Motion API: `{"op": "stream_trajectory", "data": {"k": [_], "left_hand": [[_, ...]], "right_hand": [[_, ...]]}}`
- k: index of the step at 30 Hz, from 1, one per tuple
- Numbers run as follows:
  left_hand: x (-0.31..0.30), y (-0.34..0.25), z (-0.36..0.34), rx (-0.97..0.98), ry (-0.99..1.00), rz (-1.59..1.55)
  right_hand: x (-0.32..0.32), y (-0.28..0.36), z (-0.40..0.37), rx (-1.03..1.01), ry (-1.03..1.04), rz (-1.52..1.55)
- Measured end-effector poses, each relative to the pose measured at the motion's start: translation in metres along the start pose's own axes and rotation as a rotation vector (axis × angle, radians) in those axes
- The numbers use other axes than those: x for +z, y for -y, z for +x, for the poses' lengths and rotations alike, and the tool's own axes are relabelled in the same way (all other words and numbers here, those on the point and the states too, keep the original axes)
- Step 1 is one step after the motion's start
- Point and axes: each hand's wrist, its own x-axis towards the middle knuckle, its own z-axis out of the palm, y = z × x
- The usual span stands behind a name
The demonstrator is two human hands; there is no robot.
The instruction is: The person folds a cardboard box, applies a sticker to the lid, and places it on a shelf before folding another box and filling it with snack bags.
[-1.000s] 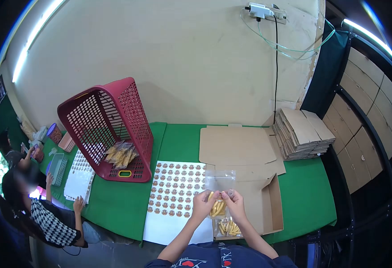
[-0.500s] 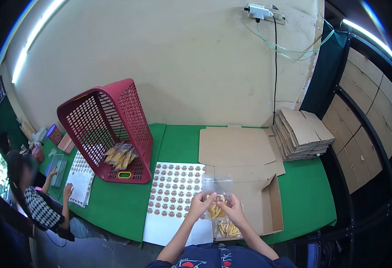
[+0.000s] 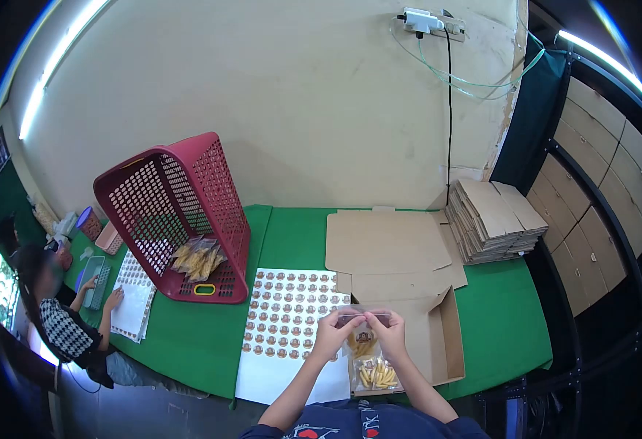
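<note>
My left hand (image 3: pixel 330 336) and my right hand (image 3: pixel 390 339) pinch the top edge of a clear plastic snack bag (image 3: pixel 363 347), fingertips meeting near its middle. The bag hangs between them, with yellow stick-shaped snacks inside and a round brown sticker (image 3: pixel 363 337) on its front. Just below, another clear bag of yellow snack sticks (image 3: pixel 377 375) lies in the near end of an open cardboard box (image 3: pixel 417 333). To the left of my left hand is a white sheet of round brown stickers (image 3: pixel 283 318), its lower part bare.
A tilted red plastic basket (image 3: pixel 222 197) holds several snack bags (image 3: pixel 198 257). Flattened cardboard boxes (image 3: pixel 493 219) are stacked at the back right of the green table (image 3: pixel 507 314). At left, a co-worker (image 3: pixel 72 333) reaches toward more sticker sheets (image 3: pixel 132 304) and a small basket (image 3: pixel 96 282).
Both hands have shifted from the sticker on the bag's front to its top edge, which is now lower and gripped. The co-worker's hands have moved a little.
</note>
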Motion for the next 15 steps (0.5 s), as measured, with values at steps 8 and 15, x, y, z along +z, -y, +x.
{"op": "stream_trajectory", "data": {"k": [8,15], "left_hand": [[-0.001,0.003,0.001,0.086,-0.162,0.109],[-0.01,0.015,-0.004,0.194,-0.197,0.228]], "right_hand": [[0.007,0.016,-0.003,-0.031,-0.045,-0.053],[-0.011,-0.011,-0.009,-0.098,-0.064,0.058]]}}
